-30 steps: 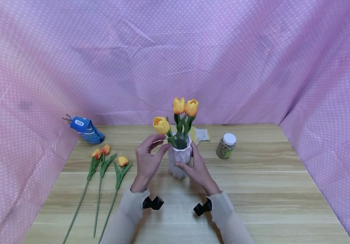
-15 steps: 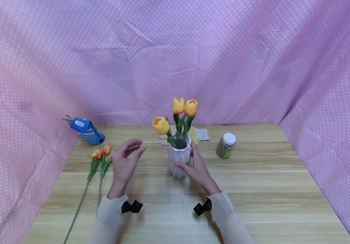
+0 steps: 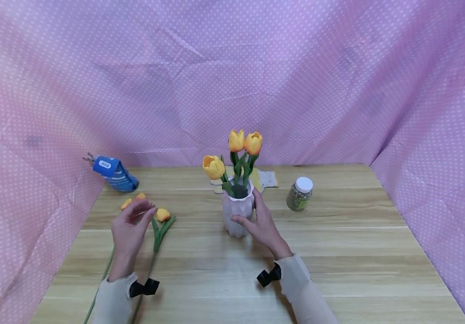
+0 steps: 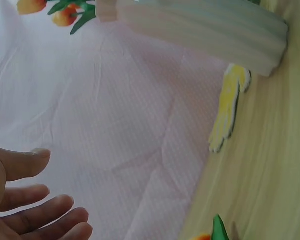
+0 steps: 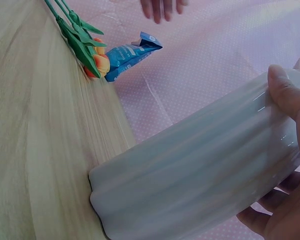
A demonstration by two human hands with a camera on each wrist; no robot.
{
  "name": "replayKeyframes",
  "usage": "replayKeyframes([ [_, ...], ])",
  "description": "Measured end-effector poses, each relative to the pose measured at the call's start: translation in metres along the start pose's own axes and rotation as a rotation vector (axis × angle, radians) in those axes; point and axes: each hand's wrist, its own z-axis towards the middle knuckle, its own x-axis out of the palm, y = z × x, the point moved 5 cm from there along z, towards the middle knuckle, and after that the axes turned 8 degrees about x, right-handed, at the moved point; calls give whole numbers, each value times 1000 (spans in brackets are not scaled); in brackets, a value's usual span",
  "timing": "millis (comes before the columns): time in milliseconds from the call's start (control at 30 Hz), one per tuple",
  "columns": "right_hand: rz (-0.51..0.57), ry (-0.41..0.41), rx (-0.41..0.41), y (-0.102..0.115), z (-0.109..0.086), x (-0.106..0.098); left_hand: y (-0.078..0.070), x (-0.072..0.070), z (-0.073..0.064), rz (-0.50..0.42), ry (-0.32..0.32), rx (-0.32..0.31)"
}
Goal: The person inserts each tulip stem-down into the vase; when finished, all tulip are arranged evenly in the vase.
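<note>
A white ribbed vase [image 3: 235, 216] stands upright on the table, holding three yellow-orange tulips [image 3: 214, 167]. My right hand [image 3: 264, 226] grips the vase's right side, thumb across the front; the right wrist view shows its fingers curled round the glossy wall. Over on the left, my left hand [image 3: 129, 231] hovers above the tulips lying on the table, with nothing between its loosely bent fingers [image 4: 45, 215]. One lying tulip [image 3: 163, 215] shows just right of that hand. Two orange tulips [image 5: 97, 62] are partly hidden behind the hand in the head view.
A blue bag [image 3: 116, 173] with a metal tool tip poking out sits at the back left. To the vase's right is a white-lidded jar [image 3: 299, 194]. A yellow and white glove [image 3: 266, 179] lies behind the vase. Pink dotted cloth [image 3: 232, 81] hangs along the table's back edge.
My left hand has left the tulip at the vase rim and moved left and down, over the lying tulips. My right hand and the vase have stayed in place.
</note>
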Motion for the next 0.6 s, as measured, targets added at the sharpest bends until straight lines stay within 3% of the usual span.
replayKeyframes([
  [167, 3, -2, 3, 1, 0, -1, 11, -11, -9, 146, 29, -79],
  [600, 4, 11, -2, 2, -2, 0, 38, -21, -34, 352, 226, -212],
])
